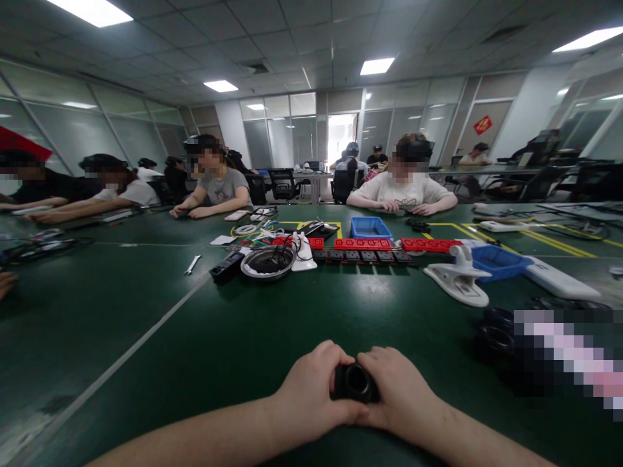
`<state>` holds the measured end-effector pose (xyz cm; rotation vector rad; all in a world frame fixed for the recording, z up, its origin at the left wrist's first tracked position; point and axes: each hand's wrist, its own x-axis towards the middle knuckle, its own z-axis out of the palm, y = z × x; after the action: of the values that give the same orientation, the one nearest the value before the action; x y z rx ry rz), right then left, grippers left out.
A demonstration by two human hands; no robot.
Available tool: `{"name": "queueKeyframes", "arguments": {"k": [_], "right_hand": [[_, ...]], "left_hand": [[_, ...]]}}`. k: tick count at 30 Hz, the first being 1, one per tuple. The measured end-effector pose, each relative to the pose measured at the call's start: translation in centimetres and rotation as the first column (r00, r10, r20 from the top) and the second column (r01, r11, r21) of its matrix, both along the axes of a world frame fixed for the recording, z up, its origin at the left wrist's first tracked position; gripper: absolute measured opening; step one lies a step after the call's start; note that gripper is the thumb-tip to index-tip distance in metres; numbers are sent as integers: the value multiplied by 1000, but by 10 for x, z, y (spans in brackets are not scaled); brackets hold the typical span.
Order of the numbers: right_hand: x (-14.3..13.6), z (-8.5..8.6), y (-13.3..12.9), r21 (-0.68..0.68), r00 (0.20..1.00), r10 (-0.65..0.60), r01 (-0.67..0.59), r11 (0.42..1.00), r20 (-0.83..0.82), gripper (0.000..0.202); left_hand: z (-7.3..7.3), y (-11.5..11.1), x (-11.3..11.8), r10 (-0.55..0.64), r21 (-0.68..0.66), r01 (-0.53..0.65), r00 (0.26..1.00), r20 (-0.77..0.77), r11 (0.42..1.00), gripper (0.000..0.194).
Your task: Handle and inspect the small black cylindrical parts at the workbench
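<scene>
Wrench [193, 265] lies alone on the left part of the surface [233, 337], well in from the far edge. To its right come a black box [226, 267] and a metal bowl [267, 277], near each other and closer to the far edge than to the near one, which falls outside the view.

Next, low and near the middle, the left hand [314, 384] is closed around one side of a black piece [355, 385], its fingers curled over the far side and its thumb stretched along the side toward the wearer. This piece sits between the two hands, toward the near edge; whether it rests on the surface or is lifted just off it, I cannot tell. A round hole faces up and toward the wearer. It looks like stiff plastic, probably light, smooth enough to slip a little, and not very fragile. Its outer sides seem the best place to hold, one hand each side, leaving the hole's rim free. The right hand [398, 389] grips the opposite side, fingertips near the left hand's; its thumb is hard to make out.

Farther right, a white clamp [460, 285] and a blue tray [503, 263] stand toward the right edge.
</scene>
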<state>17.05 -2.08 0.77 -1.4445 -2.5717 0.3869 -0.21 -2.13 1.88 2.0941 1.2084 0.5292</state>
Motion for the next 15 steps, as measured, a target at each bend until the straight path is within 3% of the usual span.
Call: {"name": "queueKeyframes", "arguments": {"k": [4, 8, 15], "right_hand": [[6, 7, 4, -88, 984, 111, -124, 988, -137, 62], [15, 14, 11, -212, 960, 199, -240, 948, -197, 43], [17, 10, 19, -243, 950, 201, -259, 935, -239, 35]], "left_hand": [[-4, 6, -4, -98, 6, 98, 994, 54, 995, 43], [-6, 10, -7, -166, -2, 166, 983, 84, 986, 44], [-4, 11, -7, -154, -37, 159, 982, 113, 987, 45]]}}
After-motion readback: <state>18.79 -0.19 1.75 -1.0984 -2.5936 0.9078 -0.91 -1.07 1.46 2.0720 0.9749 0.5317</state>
